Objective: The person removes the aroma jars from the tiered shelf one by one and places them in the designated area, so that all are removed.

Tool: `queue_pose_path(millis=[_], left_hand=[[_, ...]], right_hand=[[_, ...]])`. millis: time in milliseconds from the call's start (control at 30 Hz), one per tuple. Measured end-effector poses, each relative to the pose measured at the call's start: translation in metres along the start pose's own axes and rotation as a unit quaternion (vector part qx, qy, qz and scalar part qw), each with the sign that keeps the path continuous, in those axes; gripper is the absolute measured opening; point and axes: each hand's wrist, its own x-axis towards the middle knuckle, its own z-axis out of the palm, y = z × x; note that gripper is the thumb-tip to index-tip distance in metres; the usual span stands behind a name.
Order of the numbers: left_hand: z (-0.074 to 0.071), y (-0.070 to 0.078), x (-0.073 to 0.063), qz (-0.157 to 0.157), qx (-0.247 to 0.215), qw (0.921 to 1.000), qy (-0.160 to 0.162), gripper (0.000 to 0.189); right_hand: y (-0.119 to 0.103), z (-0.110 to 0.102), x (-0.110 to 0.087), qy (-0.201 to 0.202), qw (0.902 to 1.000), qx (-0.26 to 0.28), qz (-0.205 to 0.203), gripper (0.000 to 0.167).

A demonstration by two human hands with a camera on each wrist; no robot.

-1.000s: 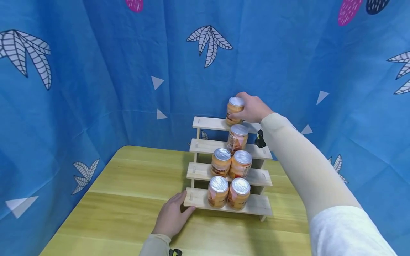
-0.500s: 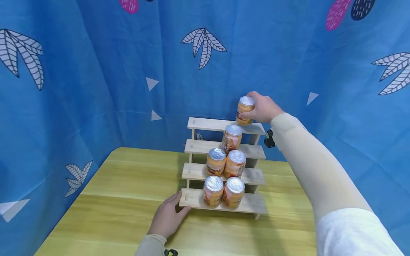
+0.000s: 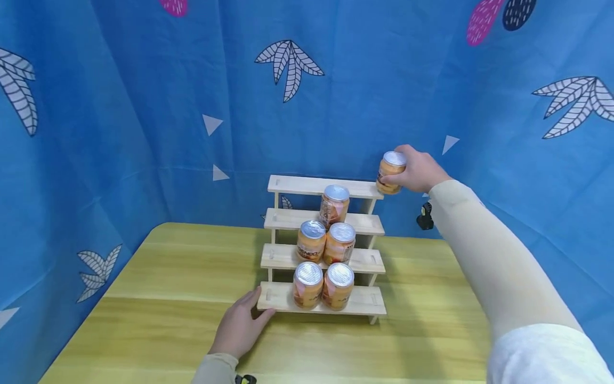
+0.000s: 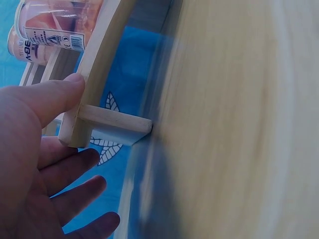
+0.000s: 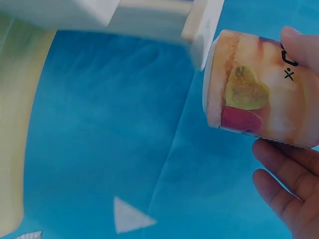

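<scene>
My right hand [image 3: 419, 169] holds an orange can [image 3: 390, 173] with a silver lid, upright just beyond the right end of the top shelf. The right wrist view shows fruit pictures on this can [image 5: 264, 92], pinched between thumb and fingers. At the front left, my left hand [image 3: 240, 325] grips the end of the lowest plank of a four-tier wooden display rack [image 3: 273, 295]. In the left wrist view its thumb [image 4: 67, 89] presses one face of the plank [image 4: 97, 64], and the index finger lies against the other; the remaining fingers are spread.
Two cans [image 3: 308, 288] stand on the lowest tier, two [image 3: 312, 242] on the second and one [image 3: 334, 208] on the third. A yellow wood-grain table [image 3: 182, 266] carries the rack. Behind hangs a blue curtain [image 3: 336, 106] with leaf prints.
My right hand has carried the can rightward along the top tier and past its right end. The left hand keeps its grip on the rack, while the head view has turned slightly right.
</scene>
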Motion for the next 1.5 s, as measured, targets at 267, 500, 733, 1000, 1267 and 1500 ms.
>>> queue_pose_path(millis=[267, 500, 733, 1000, 1267, 1500], left_hand=[[0.001, 0.0, 0.0, 0.004, 0.003, 1.0, 0.006, 0.078], [0.006, 0.001, -0.001, 0.007, 0.001, 1.0, 0.007, 0.077], [0.007, 0.003, -0.003, 0.005, 0.003, 1.0, 0.006, 0.076], [0.009, 0.003, -0.002, -0.001, 0.0, 1.0, 0.004, 0.077], [0.008, 0.003, -0.002, -0.004, -0.001, 1.0, 0.003, 0.077], [0.006, 0.006, -0.004, 0.004, -0.002, 1.0, 0.002, 0.075]], right_hand=[[0.027, 0.004, -0.019, 0.0, 0.9999, 0.007, 0.009, 0.088], [0.052, 0.014, -0.035, -0.001, 0.9999, 0.012, 0.006, 0.087], [0.068, 0.028, -0.043, -0.022, 0.9997, 0.011, 0.005, 0.088], [0.077, 0.043, -0.042, -0.023, 0.9997, 0.004, -0.011, 0.086], [0.083, 0.053, -0.041, -0.045, 0.9989, 0.007, -0.01, 0.089], [0.093, 0.067, -0.046, -0.06, 0.9981, 0.011, -0.009, 0.085]])
